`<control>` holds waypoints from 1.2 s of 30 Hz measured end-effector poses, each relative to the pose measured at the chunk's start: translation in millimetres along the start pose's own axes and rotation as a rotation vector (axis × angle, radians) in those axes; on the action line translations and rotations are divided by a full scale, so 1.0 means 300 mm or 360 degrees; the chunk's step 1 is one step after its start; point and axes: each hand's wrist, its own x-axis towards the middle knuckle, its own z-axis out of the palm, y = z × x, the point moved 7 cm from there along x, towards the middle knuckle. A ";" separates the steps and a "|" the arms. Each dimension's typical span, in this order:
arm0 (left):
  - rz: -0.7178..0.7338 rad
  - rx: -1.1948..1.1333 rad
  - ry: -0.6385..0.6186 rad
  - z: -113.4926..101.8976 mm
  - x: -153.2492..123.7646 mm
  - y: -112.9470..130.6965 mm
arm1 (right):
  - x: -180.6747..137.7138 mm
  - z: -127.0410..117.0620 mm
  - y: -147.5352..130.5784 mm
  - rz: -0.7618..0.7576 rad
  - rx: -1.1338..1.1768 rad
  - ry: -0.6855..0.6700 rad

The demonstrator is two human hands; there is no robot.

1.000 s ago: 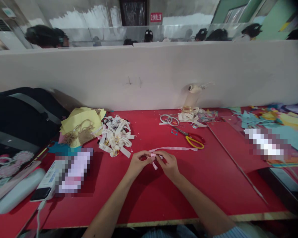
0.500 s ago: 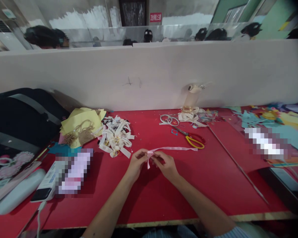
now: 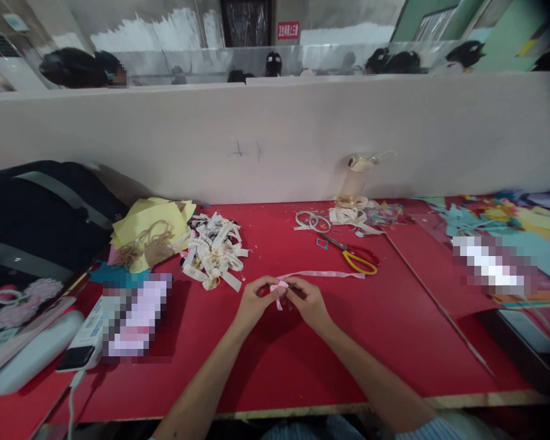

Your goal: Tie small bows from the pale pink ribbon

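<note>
A pink ribbon [image 3: 323, 274] is pinched between my two hands, with a small looped bow shape where the fingertips meet. My left hand [image 3: 260, 297] grips the looped part from the left. From the other side, the thumb and fingers of my right hand [image 3: 308, 299] close on it. One short ribbon end hangs below the fingers, while the long tail stretches right across the table. Just beyond that tail lie scissors [image 3: 360, 263] with yellow handles. A heap of white printed ribbon pieces [image 3: 215, 250] sits to the left of my hands.
On the left are a dark bag [image 3: 41, 220], yellow sheets [image 3: 142, 223], a power bank [image 3: 89, 336] with a cable, and a blurred phone [image 3: 140, 315]. A bottle [image 3: 352, 183] stands by the white partition [image 3: 187, 140]. A thin rod [image 3: 435, 299] crosses the red table's right side.
My fingers have shifted slightly on the pink ribbon, and a bow-like loop now shows between them. The short hanging end has moved a little to the right.
</note>
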 end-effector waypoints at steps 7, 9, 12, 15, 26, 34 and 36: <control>-0.0001 0.0146 -0.0041 -0.007 0.007 -0.005 | 0.017 -0.021 0.021 0.0016 -0.0152 -0.0040; -0.0030 0.0100 -0.0049 -0.008 0.008 -0.012 | 0.019 -0.019 0.020 0.0027 -0.0141 -0.0073; -0.0115 -0.0054 -0.0044 0.000 0.004 -0.026 | 0.018 -0.006 0.020 0.0065 -0.0050 -0.0140; -0.0186 -0.0158 0.0005 0.008 -0.001 -0.038 | 0.014 0.004 0.020 0.0121 0.0018 -0.0147; -0.0050 0.0008 0.0038 0.002 0.000 -0.013 | 0.003 0.015 0.027 0.0246 0.0280 -0.0050; 0.0085 0.0216 -0.0045 -0.004 0.005 0.024 | 0.005 0.008 0.044 0.0263 0.0322 -0.0016; 0.0093 0.0233 -0.0047 -0.004 0.007 0.026 | 0.005 0.009 0.049 0.0273 0.0342 -0.0015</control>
